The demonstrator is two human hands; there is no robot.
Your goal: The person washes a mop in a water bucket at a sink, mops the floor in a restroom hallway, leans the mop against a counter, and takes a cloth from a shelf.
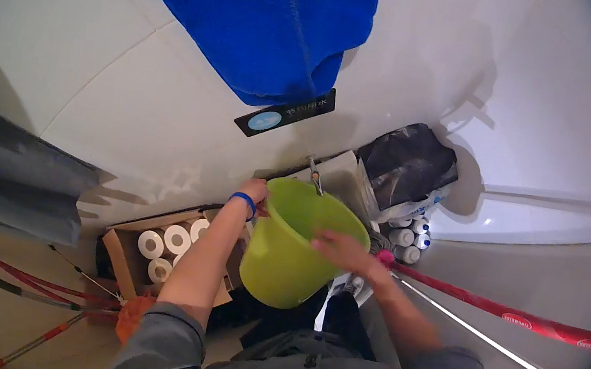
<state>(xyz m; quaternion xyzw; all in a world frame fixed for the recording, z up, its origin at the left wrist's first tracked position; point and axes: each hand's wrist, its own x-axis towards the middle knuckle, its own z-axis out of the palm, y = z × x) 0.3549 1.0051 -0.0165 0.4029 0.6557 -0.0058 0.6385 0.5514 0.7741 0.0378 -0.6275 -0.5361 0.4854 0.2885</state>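
A yellow-green bucket [284, 263] is tilted in front of me beneath a metal tap [317, 175] on the wall. My left hand [256, 192], with a blue band at its wrist, grips the bucket's left rim. Over the near right rim is my right hand [341, 251], slightly blurred, its fingers stretched toward the bucket's mouth. Whether it touches the rim is unclear. Much of the bucket's inside is hidden by its front wall and my right hand.
A carton [118, 259] of white paper rolls stands at left, near red-handled poles [52, 331]. Right of the bucket are a black plastic bag [409, 167], several white bottles [409, 240] and a red pole [478, 292]. A blue towel [259, 19] hangs above.
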